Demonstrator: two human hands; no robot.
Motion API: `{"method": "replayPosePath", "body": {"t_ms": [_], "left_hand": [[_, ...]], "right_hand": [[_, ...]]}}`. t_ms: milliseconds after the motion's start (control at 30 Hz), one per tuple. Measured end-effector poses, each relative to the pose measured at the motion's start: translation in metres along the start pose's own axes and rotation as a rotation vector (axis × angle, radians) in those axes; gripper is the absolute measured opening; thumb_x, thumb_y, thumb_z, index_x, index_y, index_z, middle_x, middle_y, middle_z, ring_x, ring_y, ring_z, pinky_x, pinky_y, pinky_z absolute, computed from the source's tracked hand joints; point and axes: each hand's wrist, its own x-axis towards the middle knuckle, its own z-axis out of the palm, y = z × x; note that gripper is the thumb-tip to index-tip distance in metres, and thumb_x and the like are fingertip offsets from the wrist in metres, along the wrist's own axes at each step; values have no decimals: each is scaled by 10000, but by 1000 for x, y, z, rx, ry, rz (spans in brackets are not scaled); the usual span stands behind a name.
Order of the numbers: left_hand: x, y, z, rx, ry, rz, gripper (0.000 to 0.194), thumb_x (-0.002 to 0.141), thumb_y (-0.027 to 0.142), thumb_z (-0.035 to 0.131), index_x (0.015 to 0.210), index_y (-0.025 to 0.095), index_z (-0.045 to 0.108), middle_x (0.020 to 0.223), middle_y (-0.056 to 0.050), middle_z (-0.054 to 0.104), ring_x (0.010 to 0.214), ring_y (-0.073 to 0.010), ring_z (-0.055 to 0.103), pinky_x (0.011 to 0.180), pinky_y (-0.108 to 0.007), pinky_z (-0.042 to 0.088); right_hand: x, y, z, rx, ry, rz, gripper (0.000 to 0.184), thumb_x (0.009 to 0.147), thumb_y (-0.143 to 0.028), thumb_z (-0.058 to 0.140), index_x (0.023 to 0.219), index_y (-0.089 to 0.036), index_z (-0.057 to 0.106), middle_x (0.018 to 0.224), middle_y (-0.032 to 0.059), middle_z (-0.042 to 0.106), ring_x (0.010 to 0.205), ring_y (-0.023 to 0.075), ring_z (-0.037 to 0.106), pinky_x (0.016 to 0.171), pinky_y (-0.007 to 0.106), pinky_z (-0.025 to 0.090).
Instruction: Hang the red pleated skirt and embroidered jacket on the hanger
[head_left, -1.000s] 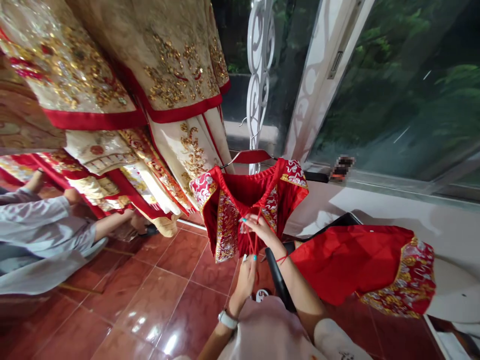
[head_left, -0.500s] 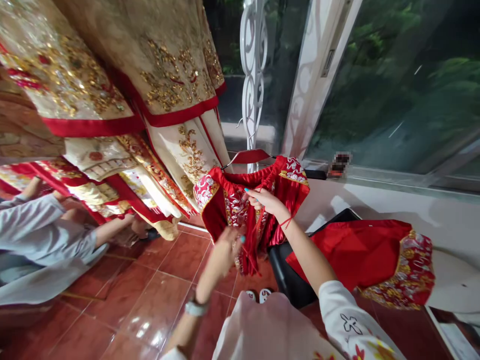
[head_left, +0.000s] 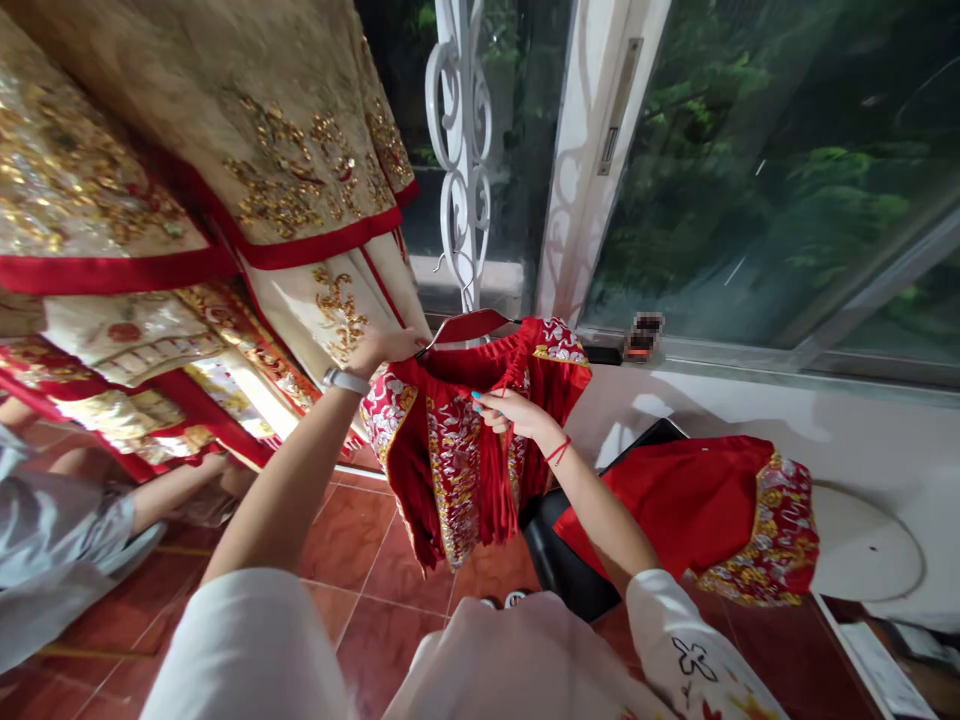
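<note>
A red embroidered skirt (head_left: 456, 480) with silver and gold patterns and a gathered waistband hangs from a clip hanger (head_left: 472, 326) in front of me. My left hand (head_left: 384, 350) is closed at the hanger's left end, by the clip and the waistband's corner; its fingertips are partly hidden. With thumb and fingers together, my right hand (head_left: 511, 412) pinches the front of the waistband, where red cords (head_left: 501, 480) dangle below. The hanger's hook sits near a white scrolled metal stand (head_left: 459, 215).
Cream robes (head_left: 300, 190) with gold sequins and red hems hang at left. A red embroidered garment (head_left: 675, 500) lies over a black seat (head_left: 562, 550) at right. Another person's arm (head_left: 176, 490) shows at lower left. Behind are windows (head_left: 750, 200); red tiles (head_left: 360, 560) cover the floor.
My left hand has moved up and left from below the skirt's front to the hanger's left end. The right hand stays on the waistband. My view has shifted slightly right.
</note>
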Motion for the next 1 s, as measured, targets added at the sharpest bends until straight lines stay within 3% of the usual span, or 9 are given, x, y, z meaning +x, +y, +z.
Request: {"method": "replayPosePath", "body": {"t_ms": [67,167,233,433,533,600,700,867,1000], "left_hand": [[-14,7,3,89,30,24,246,793,303,548,937,191,713,678,-52,670,620,-223,596,645,-330,496],[-45,19,8,198,435,40,306,837,237,488,1081,182,664,734,-54,637,699,-230,597,735,-342,478],[-64,22,8,204,531,32,316,863,253,467,1109,175,650,740,-45,607,708,-223,587,753,-347,476],[-89,-22,-32,-103,-39,95,486,804,533,575,1128,182,665,1026,-87,694,929,-247,638,824,-349,524],[-101,-42,-34,-153,-67,33,516,803,564,589,1140,178,651,1044,-97,705,953,-274,649,857,-400,537],[-120,-40,-9,-36,244,27,449,848,499,575,1143,167,644,1100,-122,680,1082,-304,613,990,-469,480],[-166,-16,67,22,781,46,412,913,397,539,1236,144,578,1272,-181,570,1302,-316,478,1142,-507,340],[-239,31,199,-451,377,-143,578,928,446,542,1403,154,392,1391,-202,497,1341,-294,485,1133,-462,397],[-257,40,210,-659,159,-331,522,972,564,409,1287,164,521,1285,-179,593,1307,-307,518,1079,-435,448]], "right_hand": [[1,-4,-3,-2,32,-24,355,859,-416,712,708,-192,481,483,-134,258,397,33,163,380,165,114],[1,-11,-8,6,86,-83,365,847,-422,726,702,-199,476,487,-132,259,393,34,169,378,171,121],[-3,-10,-13,23,94,-110,370,831,-432,740,703,-198,484,491,-131,263,394,34,174,379,174,126],[-12,13,-21,69,-9,-67,418,740,-486,801,706,-165,536,495,-132,286,417,22,180,400,174,112],[-9,21,-17,108,-19,-79,426,728,-486,810,702,-164,532,498,-135,276,423,20,174,408,177,110],[-6,21,-13,146,-7,-96,431,729,-471,811,676,-174,503,501,-134,276,425,19,172,410,180,111],[-1,19,-3,220,0,-129,452,709,-441,823,646,-189,453,505,-131,286,429,18,178,409,179,122],[8,22,12,281,39,-139,471,756,-411,779,613,-208,380,487,-134,274,417,19,161,396,178,136],[17,18,11,218,99,-144,432,836,-435,710,637,-207,401,477,-128,298,406,31,181,380,172,178]]}}
